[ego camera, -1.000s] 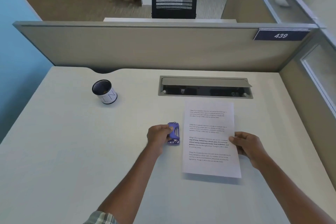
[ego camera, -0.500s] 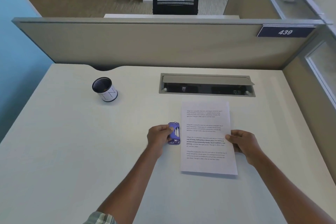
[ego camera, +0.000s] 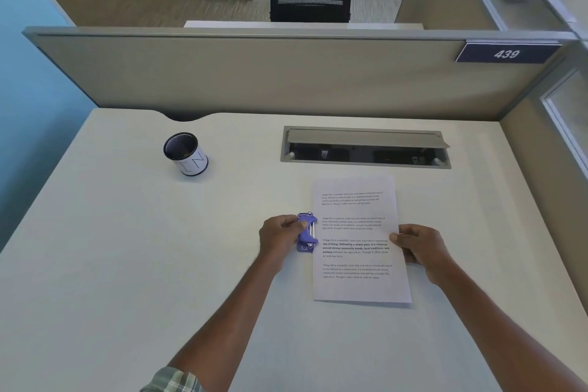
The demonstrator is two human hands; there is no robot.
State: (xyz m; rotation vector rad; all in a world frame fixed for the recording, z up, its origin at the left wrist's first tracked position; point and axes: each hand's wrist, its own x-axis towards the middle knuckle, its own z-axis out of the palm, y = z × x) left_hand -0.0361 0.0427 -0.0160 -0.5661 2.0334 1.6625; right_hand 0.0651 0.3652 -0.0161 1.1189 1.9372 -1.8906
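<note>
A printed sheet of paper (ego camera: 356, 232) lies on the white desk (ego camera: 127, 264), right of centre. Its left edge meets a small purple hole punch (ego camera: 307, 232). My left hand (ego camera: 280, 239) grips the punch from its left side, thumb on top. My right hand (ego camera: 420, 247) pinches the sheet's right edge, thumb on the page and fingers curled under it. Whether the paper's edge sits inside the punch slot is not clear.
A black mesh pen cup (ego camera: 185, 153) with a white label stands at the back left. An open cable tray (ego camera: 366, 148) is sunk into the desk behind the paper. A grey partition (ego camera: 254, 73) closes the far side, another the right.
The sheet has slid left toward the punch, pushed by my right hand, and now touches it. My left hand stays on the punch.
</note>
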